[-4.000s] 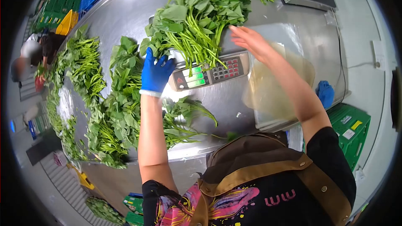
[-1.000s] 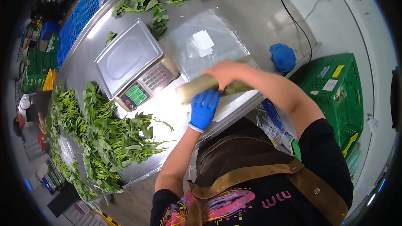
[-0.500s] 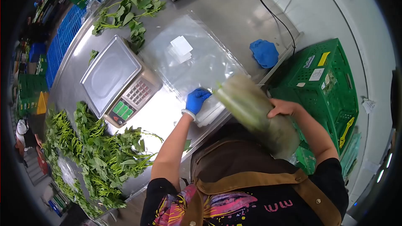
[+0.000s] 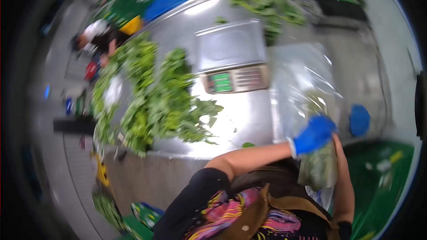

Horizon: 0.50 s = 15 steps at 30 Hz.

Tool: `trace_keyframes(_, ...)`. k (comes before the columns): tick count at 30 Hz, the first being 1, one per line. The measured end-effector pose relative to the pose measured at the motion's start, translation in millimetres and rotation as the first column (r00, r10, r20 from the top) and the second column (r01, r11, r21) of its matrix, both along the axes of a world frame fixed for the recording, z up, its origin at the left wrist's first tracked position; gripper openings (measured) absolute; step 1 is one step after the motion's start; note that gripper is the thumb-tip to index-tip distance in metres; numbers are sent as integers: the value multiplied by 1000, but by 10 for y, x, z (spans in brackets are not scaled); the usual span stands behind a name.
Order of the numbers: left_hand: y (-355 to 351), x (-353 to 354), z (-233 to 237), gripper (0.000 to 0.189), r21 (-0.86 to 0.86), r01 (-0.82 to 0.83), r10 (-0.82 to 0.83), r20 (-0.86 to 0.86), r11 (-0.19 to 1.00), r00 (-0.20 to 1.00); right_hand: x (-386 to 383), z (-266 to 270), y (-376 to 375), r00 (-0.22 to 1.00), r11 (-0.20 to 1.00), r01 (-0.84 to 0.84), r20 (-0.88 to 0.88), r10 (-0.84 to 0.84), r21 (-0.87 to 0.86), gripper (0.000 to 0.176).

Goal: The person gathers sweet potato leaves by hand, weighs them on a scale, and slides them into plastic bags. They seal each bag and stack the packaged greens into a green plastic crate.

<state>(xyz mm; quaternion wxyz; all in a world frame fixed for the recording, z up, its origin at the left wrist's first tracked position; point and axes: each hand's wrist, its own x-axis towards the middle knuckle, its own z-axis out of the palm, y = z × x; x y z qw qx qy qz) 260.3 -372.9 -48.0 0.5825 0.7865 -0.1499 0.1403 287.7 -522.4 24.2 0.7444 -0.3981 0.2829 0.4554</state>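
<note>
The picture is motion-blurred. My left hand (image 4: 315,134), in a blue glove, grips the top of a clear bag of leafy greens (image 4: 318,169) held close to my body at the table's near edge. My bare right hand (image 4: 336,144) is on the same bag from the right, mostly hidden behind the glove and the bag. A stack of clear plastic bags (image 4: 302,78) lies on the steel table (image 4: 249,115) just beyond my hands. A weighing scale (image 4: 231,58) with an empty pan stands to their left.
A long pile of loose greens (image 4: 155,93) covers the table's left part, and more greens (image 4: 267,4) lie at the far side. A blue cloth (image 4: 359,119) sits at the right edge above a green crate (image 4: 382,173). Another person (image 4: 95,35) works at the far left.
The greens went from the scale into a bag. My view has swung sharply, and the bag now hangs at the table's near edge with my left hand on its top.
</note>
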Motion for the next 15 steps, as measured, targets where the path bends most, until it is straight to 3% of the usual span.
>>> trace_keyframes(1,81,-54,156,22,80,134,-137,32,988,990,-144,114,110,972,997,10,234,-29,81,42)
trace_keyframes(2,163,-39,280,25,153,286,-297,52,946,953,-160,-8,73,979,993,-21,202,-4,119,41)
trace_keyframes(5,499,130,249,29,213,-188,167,115,959,979,-124,27,191,987,994,-81,143,70,74,42)
trace_keyframes(8,481,-15,459,26,151,-179,172,61,972,983,-175,77,372,987,992,-123,102,124,-9,46)
trace_keyframes(9,478,-88,600,25,216,14,-25,49,976,998,-136,-13,362,985,992,-122,120,122,-6,47)
trace_keyframes(12,344,-231,478,26,199,222,-239,66,955,969,-27,-374,256,980,996,-89,180,88,2,48)
trace_keyframes(13,508,-245,532,29,124,200,-219,157,972,963,25,-507,207,977,997,-78,200,76,0,49)
trace_keyframes(14,580,-279,439,32,-24,-68,70,107,997,992,79,-649,149,975,998,-66,214,65,-3,49)
trace_keyframes(15,640,-306,342,35,-155,-333,339,15,930,941,111,-768,88,972,999,-50,229,50,-7,50)
